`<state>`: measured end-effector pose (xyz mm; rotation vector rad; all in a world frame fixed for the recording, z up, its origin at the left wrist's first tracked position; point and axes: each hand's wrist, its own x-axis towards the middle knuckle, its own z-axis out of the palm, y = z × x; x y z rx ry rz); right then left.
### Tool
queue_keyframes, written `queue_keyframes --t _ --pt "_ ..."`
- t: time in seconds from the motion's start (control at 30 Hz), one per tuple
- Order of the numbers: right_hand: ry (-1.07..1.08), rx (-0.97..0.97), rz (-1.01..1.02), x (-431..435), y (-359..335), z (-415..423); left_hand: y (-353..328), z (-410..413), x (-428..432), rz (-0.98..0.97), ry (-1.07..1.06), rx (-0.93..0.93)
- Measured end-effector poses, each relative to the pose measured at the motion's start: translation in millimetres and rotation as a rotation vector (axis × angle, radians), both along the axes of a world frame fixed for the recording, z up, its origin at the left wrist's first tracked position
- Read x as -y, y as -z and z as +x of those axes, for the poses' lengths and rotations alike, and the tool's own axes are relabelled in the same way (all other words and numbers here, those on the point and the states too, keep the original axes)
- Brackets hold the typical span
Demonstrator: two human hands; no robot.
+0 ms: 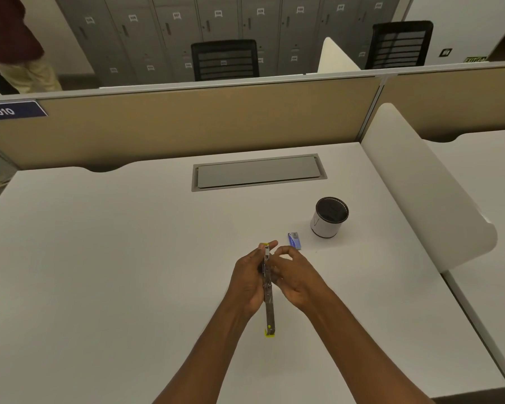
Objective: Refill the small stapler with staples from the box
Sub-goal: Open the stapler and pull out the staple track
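Above a white desk point(129, 258), left hand point(247, 282) grips stapler point(269, 304); right hand's point(296, 279) fingers pinched.

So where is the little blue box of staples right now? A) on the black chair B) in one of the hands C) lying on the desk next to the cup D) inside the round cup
C: the blue staple box lies on the desk beside the cup, just beyond the right hand, untouched.
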<state>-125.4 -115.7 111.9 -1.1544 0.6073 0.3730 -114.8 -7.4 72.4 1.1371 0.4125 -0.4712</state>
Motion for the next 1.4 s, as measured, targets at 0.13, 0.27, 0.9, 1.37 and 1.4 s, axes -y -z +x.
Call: queue_keyframes --t 0.13,0.27,0.9,1.37,1.4 --pt "-0.037 0.158 -0.286 2 6 -6 -1 0 -3 0.007 -0.005 -0.020" --pt "-0.061 0.352 -0.493 0 8 -16 -6 -1 -5 0.012 -0.054 -0.057" --pt "-0.287 0.749 -1.039 6 22 -10 -19 -3 -4 -0.003 -0.031 -0.046" --pt "-0.624 0.698 -1.043 11 22 -6 -16 -5 -6 0.094 -0.026 -0.039" --pt "-0.638 0.688 -1.041 11 22 -7 -15 -6 -5 0.092 -0.031 -0.048"
